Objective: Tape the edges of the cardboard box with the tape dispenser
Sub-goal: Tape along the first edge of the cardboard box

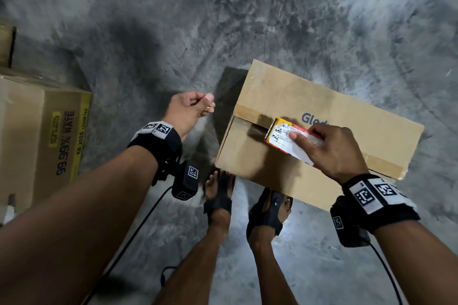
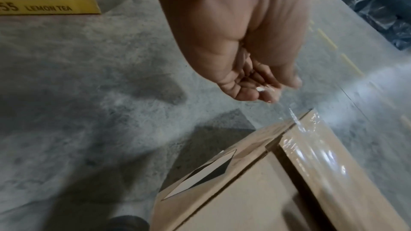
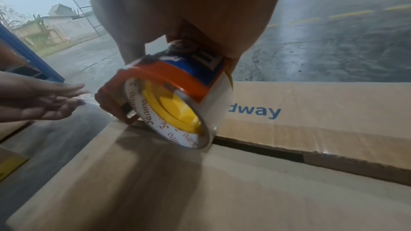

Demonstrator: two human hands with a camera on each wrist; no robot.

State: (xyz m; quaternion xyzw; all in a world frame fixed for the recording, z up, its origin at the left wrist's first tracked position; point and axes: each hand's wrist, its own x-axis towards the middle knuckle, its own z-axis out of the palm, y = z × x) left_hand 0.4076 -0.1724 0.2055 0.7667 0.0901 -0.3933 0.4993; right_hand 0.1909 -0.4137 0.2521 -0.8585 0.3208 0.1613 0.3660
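A brown cardboard box (image 1: 285, 96) lies on the concrete floor, right of centre. My right hand (image 1: 327, 148) grips an orange and yellow tape dispenser (image 1: 280, 135) and holds it down on the top seam near the box's left end. In the right wrist view the tape dispenser (image 3: 169, 101) rests tilted on the box (image 3: 200, 191), its roll touching the seam. My left hand (image 1: 195, 106) hovers left of the box and pinches the free end of the clear tape (image 2: 293, 117). The strip runs from the left hand (image 2: 244, 83) over the corner of the box (image 2: 244, 199).
A second cardboard box (image 1: 44, 131) with a yellow band stands at the left. My two sandalled feet (image 1: 219, 195) (image 1: 270, 210) are against the box's near side. Wrist camera cables hang below both arms. Blue wrapped goods (image 2: 378, 6) lie further off.
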